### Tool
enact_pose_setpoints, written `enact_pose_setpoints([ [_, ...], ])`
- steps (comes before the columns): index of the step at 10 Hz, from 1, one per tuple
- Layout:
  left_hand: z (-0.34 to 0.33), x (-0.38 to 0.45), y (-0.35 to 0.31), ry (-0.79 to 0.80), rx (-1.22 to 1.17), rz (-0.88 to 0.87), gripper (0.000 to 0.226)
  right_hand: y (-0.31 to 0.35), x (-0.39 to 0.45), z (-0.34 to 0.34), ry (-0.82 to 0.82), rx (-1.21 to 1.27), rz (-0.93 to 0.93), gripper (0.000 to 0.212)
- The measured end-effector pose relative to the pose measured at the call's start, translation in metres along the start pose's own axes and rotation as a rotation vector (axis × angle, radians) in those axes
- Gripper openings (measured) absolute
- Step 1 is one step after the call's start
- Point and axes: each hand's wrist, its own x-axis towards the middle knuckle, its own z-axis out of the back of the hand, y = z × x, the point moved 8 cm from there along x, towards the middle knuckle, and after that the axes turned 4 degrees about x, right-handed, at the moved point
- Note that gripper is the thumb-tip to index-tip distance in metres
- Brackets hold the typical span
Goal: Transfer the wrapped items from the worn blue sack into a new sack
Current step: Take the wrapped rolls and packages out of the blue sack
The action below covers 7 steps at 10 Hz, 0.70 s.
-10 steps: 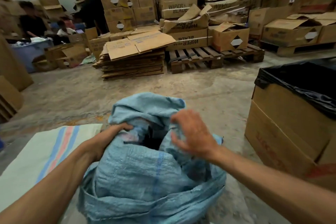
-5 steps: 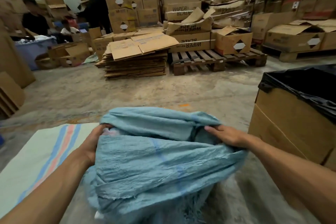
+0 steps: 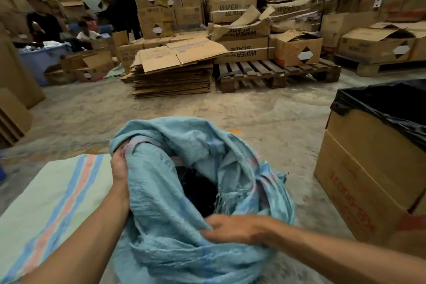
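Left hand (image 3: 119, 165) grips left rim of worn blue sack (image 3: 166, 210); right hand (image 3: 232, 228) pinches near rim, mouth held agape at lower centre. Interior dark, wrapped items not discernible. Judged early: nothing transferred. New striped sack (image 3: 46, 203) flat at lower left. Lined carton (image 3: 368, 180) close right; no obstruction between the sacks.

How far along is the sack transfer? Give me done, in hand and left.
Done: nothing visibly moved; the striped sack lies flat on the floor to the left. In hand: the left hand grips the worn blue sack at its far-left rim, and the right hand holds the near rim, with the mouth open. Left: the whole transfer; the inside is dark, and no wrapped items can be made out.
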Motion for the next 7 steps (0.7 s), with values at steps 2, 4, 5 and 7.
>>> enact_pose_setpoints([
  [2, -0.051, -0.062, -0.022, 0.125, -0.120, 0.069, 0.009, 0.016, -0.002, -0.024, 0.137, -0.293, 0.037, 0.040],
  [4, 0.010, -0.074, 0.023, -0.026, 0.553, 0.530, 0.032, 0.036, 0.001, 0.068, -0.528, -0.088, 0.178, 0.028],
  [5, 0.046, -0.076, 0.012, -0.356, 0.997, 0.449, 0.105, 0.028, 0.001, 0.091, -0.931, -0.583, 0.117, 0.030],
  [7, -0.014, -0.126, -0.031, -0.536, 1.271, -0.378, 0.085, -0.049, 0.028, 0.113, -0.899, -0.780, -0.388, 0.109],
])
